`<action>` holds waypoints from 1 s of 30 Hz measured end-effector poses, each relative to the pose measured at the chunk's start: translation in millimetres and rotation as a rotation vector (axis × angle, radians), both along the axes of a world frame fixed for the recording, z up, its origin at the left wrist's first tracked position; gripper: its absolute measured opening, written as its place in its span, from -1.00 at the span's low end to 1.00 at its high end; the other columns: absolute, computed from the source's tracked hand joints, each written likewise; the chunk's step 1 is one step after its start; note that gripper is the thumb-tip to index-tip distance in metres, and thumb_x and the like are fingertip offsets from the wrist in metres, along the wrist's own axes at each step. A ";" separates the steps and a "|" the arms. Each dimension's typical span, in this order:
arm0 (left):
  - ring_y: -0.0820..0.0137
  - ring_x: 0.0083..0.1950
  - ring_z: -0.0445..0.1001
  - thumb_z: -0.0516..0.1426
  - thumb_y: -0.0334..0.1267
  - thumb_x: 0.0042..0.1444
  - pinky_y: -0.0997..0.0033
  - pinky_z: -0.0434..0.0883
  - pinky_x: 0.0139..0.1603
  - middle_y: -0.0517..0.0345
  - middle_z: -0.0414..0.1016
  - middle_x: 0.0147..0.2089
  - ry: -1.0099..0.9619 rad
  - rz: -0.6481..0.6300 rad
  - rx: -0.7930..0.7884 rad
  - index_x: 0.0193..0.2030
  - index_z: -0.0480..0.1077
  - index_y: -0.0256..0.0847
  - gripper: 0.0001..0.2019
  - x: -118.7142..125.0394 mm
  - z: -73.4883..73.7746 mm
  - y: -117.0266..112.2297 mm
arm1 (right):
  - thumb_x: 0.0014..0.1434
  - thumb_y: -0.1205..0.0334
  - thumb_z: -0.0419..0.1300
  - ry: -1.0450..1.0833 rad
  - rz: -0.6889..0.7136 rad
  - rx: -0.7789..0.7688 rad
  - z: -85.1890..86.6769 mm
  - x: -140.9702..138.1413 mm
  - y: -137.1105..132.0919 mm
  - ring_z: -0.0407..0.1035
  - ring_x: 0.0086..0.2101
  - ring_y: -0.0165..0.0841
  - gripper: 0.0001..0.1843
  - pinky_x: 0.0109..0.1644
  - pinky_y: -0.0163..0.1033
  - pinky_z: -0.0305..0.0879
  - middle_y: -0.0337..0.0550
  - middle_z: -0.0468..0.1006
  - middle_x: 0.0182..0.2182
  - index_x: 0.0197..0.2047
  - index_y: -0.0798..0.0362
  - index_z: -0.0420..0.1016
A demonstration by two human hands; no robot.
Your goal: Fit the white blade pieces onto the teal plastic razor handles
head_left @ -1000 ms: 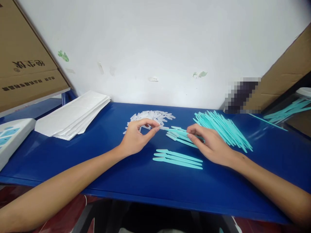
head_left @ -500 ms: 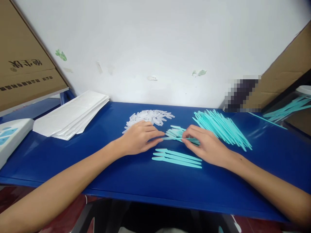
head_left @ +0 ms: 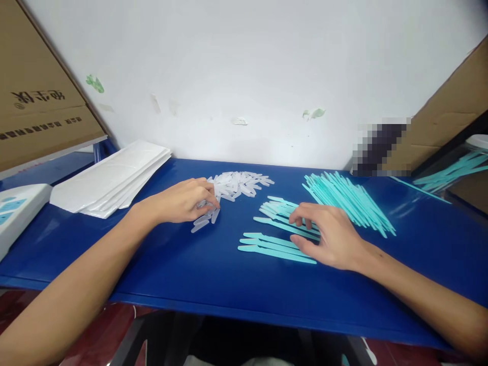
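Note:
My left hand (head_left: pixel 190 200) is at the left edge of a heap of translucent blade caps (head_left: pixel 238 183), its fingers curled and their tips down among the caps. Which cap the fingertips touch is partly hidden. My right hand (head_left: pixel 330 236) is over several turquoise eyebrow razors, thumb and fingers apart, nothing gripped. Just under its fingers lies one eyebrow razor (head_left: pixel 272 222). Behind that is a small group of razors (head_left: pixel 280 206) with pale tips. Three razors (head_left: pixel 267 245) lie side by side in front, their handle ends near my right thumb.
A large pile of turquoise razors (head_left: pixel 348 203) lies right of centre on the blue table (head_left: pixel 183 274). At left are stacked white bags (head_left: pixel 114 175), a white device (head_left: pixel 23 208) and a cardboard box (head_left: pixel 41 86). A clear container (head_left: pixel 453 170) with razors stands far right.
My left hand has moved left from the razor to the caps. My right hand has let go of that razor, now lying on the table, and its fingers have spread.

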State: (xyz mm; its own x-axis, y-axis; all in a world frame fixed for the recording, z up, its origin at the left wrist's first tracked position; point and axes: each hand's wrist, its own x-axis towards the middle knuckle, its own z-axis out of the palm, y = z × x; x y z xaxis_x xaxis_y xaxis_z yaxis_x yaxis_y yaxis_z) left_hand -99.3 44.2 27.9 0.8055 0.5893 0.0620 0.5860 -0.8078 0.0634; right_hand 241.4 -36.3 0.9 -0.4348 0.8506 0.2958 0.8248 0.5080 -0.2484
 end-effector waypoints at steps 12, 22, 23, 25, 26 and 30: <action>0.23 -0.15 0.37 0.13 -0.05 0.30 0.24 0.31 -0.06 0.02 0.47 -0.21 -0.029 -0.057 0.078 0.06 0.57 -0.10 -0.68 32.0 -10.2 -17.4 | 0.35 0.11 0.05 -0.138 0.239 -0.289 7.8 4.8 2.3 0.29 -0.48 -0.39 -0.79 -0.40 -0.23 0.17 -0.15 0.47 -0.23 -0.13 -0.02 0.46; 0.24 -0.08 0.46 0.09 -0.26 0.35 0.28 0.39 -0.08 0.02 0.55 -0.17 -0.243 -0.003 -0.090 0.02 0.52 -0.17 -0.78 46.9 -29.3 -21.6 | 0.26 0.18 0.11 -0.147 0.227 -0.249 9.3 6.5 5.9 0.28 -0.44 -0.32 -0.81 -0.19 -0.14 0.22 -0.27 0.34 -0.56 -0.40 -0.01 0.34; 0.24 -0.09 0.46 0.09 -0.27 0.34 0.28 0.39 -0.08 0.03 0.55 -0.18 -0.244 0.001 -0.094 -0.05 0.53 -0.17 -0.81 47.6 -29.3 -22.3 | 0.25 0.20 0.11 -0.104 0.216 -0.226 8.5 7.5 7.4 0.29 -0.45 -0.33 -0.81 -0.24 -0.17 0.22 -0.26 0.36 -0.56 -0.41 -0.01 0.33; 0.26 -0.10 0.46 0.10 -0.29 0.34 0.26 0.39 -0.06 0.05 0.55 -0.19 -0.254 -0.002 -0.068 -0.14 0.52 -0.19 -0.84 49.5 -29.7 -23.5 | 0.28 0.20 0.09 0.008 0.205 -0.197 6.8 10.0 10.0 0.31 -0.46 -0.35 -0.83 -0.32 -0.22 0.21 -0.23 0.43 -0.51 -0.37 0.00 0.35; 0.26 -0.11 0.46 0.10 -0.30 0.34 0.26 0.39 -0.05 0.06 0.55 -0.20 -0.268 -0.003 -0.039 -0.15 0.51 -0.20 -0.86 50.7 -30.5 -23.8 | 0.31 0.17 0.07 0.060 0.201 -0.193 6.0 11.2 11.1 0.32 -0.46 -0.36 -0.83 -0.35 -0.24 0.21 -0.22 0.47 -0.47 -0.32 0.00 0.37; 0.29 -0.17 0.48 0.13 -0.29 0.32 0.27 0.39 -0.09 0.10 0.59 -0.24 -0.390 0.020 0.094 -0.18 0.50 -0.20 -0.88 55.3 -36.1 -23.0 | 0.44 0.07 -0.07 0.141 0.154 -0.158 3.4 13.8 13.4 0.38 -0.43 -0.33 -0.70 -0.33 -0.22 0.26 -0.15 0.55 -0.34 -0.02 0.00 0.41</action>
